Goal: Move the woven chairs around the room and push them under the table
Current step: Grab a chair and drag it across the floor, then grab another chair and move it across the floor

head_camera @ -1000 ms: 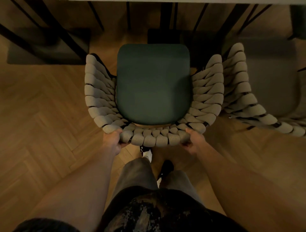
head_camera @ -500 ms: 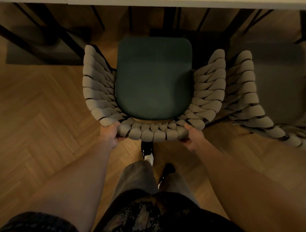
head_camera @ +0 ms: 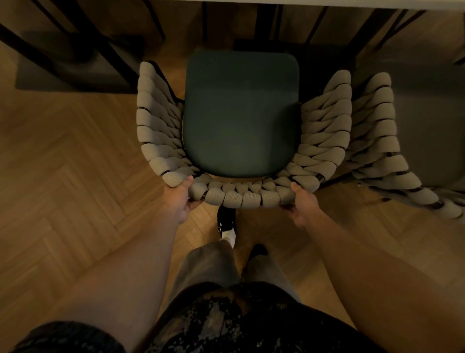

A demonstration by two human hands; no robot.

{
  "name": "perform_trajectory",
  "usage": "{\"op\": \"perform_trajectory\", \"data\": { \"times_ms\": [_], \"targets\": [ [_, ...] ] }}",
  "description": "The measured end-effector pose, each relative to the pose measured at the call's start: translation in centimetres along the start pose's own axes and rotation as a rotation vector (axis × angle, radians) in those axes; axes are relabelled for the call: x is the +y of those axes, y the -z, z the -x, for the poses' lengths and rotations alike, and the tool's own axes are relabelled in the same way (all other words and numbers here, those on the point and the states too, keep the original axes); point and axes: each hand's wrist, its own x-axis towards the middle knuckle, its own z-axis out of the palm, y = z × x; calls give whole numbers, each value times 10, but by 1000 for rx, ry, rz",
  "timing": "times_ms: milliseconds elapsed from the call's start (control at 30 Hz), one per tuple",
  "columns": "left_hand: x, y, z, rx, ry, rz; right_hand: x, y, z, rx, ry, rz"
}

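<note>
Two hands, left hand (head_camera: 180, 199) and right hand (head_camera: 303, 205), grip your woven chair (head_camera: 241, 161) backrest; its rigid frame should slide toward the table (head_camera: 327, 3) edge.

Both hands, the left hand (head_camera: 180, 199) and the right hand (head_camera: 303, 207), grip the backrest of a woven chair (head_camera: 240, 196) on the wooden floor (head_camera: 75, 163), its green seat (head_camera: 241, 113) facing the bench edge (head_camera: 327, 3).

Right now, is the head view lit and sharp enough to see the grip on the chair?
Head view: dim, warm light, deep shadow under the table; wide-angle bending at the edges; both hands on the chair back read clearly, only slightly soft.
</note>
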Motion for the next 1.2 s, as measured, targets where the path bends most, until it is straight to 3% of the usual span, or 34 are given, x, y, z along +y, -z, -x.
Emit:
{"op": "perform_trajectory", "data": {
  "times_ms": [167,467,800,1200],
  "targets": [
    [-25,9,20,-49,2,69,19,16,3,-23,75,353],
    [-84,45,65,-34,17,-247,58,42,33,-247,149,775],
    [-166,103,116,17,-75,-587,96,60,63,-470,401,1600],
    [-266,246,171,197,10,-316,191,-6,128,-704,555,2183]
  ]
}}
